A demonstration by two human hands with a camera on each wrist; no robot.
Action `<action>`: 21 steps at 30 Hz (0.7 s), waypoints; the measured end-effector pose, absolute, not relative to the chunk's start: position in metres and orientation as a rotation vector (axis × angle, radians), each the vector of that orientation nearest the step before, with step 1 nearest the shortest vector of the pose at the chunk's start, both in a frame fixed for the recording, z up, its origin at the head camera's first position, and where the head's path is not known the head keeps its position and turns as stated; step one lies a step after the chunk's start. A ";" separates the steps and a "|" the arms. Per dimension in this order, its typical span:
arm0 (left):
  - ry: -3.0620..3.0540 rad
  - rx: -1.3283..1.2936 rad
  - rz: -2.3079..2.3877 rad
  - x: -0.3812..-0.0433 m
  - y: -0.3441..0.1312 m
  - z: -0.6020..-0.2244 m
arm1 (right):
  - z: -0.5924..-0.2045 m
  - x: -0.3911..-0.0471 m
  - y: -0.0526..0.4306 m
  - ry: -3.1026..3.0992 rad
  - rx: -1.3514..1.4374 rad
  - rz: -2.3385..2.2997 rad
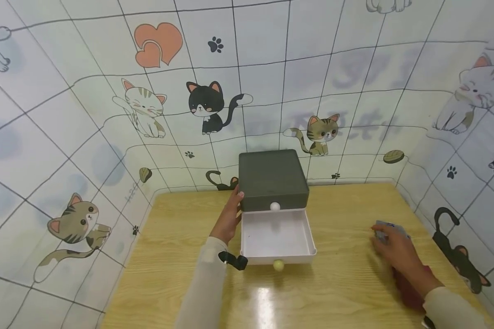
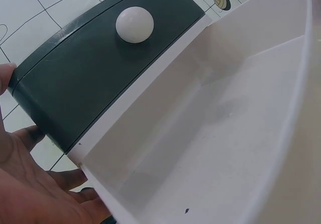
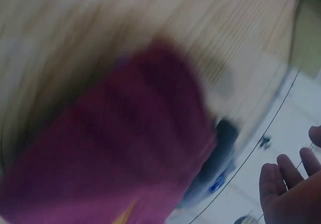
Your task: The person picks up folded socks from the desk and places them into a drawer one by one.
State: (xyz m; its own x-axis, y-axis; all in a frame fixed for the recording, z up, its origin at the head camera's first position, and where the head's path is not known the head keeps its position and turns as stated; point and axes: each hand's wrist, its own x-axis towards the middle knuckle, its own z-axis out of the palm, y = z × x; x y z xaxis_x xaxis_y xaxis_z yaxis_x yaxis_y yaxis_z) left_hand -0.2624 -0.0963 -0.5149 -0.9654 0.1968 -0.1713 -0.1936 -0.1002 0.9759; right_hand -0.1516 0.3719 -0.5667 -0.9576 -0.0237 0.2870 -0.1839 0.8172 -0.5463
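Note:
A small dark green drawer box (image 1: pixel 273 176) stands against the back wall. Its lower white drawer (image 1: pixel 277 235) is pulled out, with only a few tiny specks inside. My left hand (image 1: pixel 228 219) touches the box's left side, its fingers (image 2: pixel 70 179) extended along it and beside the drawer. On the right, my right hand (image 1: pixel 397 251) hovers by a grey item with blue marks (image 3: pixel 203 181) and a dark red cloth (image 3: pixel 135 133). In the right wrist view its fingers are slightly bent, with nothing between them. The grey item's kind is unclear.
A white knob (image 1: pixel 275 207) sits on the upper drawer front, and a yellowish knob (image 1: pixel 278 265) sticks out from the pulled-out drawer. The wooden table (image 1: pixel 173 242) is bordered by cat-patterned walls (image 1: pixel 263 91) at the back and both sides.

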 end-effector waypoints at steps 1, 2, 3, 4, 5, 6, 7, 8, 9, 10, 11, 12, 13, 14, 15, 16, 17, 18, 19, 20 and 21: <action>1.910 0.005 2.158 -0.263 -0.097 -0.515 | -0.567 -0.158 0.380 -2.754 0.172 0.814; 1.912 0.009 2.160 -0.263 -0.098 -0.515 | -0.567 -0.165 0.388 -2.768 0.193 0.777; 1.913 0.011 2.162 -0.263 -0.098 -0.515 | -0.567 -0.170 0.395 -2.779 0.208 0.753; 1.914 0.013 2.164 -0.263 -0.099 -0.515 | -0.566 -0.176 0.403 -2.795 0.219 0.752; 1.915 0.014 2.166 -0.263 -0.099 -0.515 | -0.567 -0.180 0.410 -2.808 0.236 0.751; 1.916 0.013 2.166 -0.264 -0.098 -0.514 | -0.567 -0.183 0.418 -2.826 0.256 0.753; 1.917 0.013 2.167 -0.264 -0.098 -0.514 | -0.568 -0.186 0.425 -2.847 0.277 0.757; 1.916 0.014 2.167 -0.265 -0.097 -0.514 | -0.569 -0.188 0.431 -2.878 0.299 0.782; 1.913 0.017 2.169 -0.266 -0.096 -0.513 | -0.569 -0.189 0.437 -2.908 0.311 0.805; 1.912 0.025 2.170 -0.267 -0.095 -0.512 | -0.571 -0.190 0.444 -2.932 0.333 0.820; 1.911 0.035 2.168 -0.267 -0.094 -0.512 | -0.573 -0.192 0.450 -2.952 0.353 0.819; 1.910 0.046 2.166 -0.268 -0.092 -0.512 | -0.574 -0.193 0.455 -2.974 0.367 0.832; 1.906 0.052 2.164 -0.269 -0.091 -0.511 | -0.576 -0.193 0.460 -2.992 0.384 0.851; 1.902 0.057 2.164 -0.270 -0.091 -0.511 | -0.578 -0.194 0.463 -3.012 0.399 0.859; 1.902 0.060 2.163 -0.270 -0.091 -0.511 | -0.581 -0.194 0.466 -3.020 0.419 0.864; 1.905 0.062 2.161 -0.269 -0.092 -0.511 | -0.585 -0.194 0.467 -3.019 0.441 0.871; 1.906 0.055 2.159 -0.269 -0.094 -0.511 | -0.588 -0.193 0.467 -3.019 0.456 0.881; 1.905 0.044 2.156 -0.267 -0.096 -0.511 | -0.592 -0.192 0.466 -3.013 0.477 0.879; 1.905 0.037 2.155 -0.266 -0.099 -0.512 | -0.596 -0.190 0.464 -3.016 0.494 0.873; 1.909 0.032 2.151 -0.264 -0.102 -0.512 | -0.600 -0.188 0.461 -3.016 0.515 0.868; 1.915 0.031 2.146 -0.262 -0.105 -0.513 | -0.605 -0.186 0.458 -3.016 0.535 0.878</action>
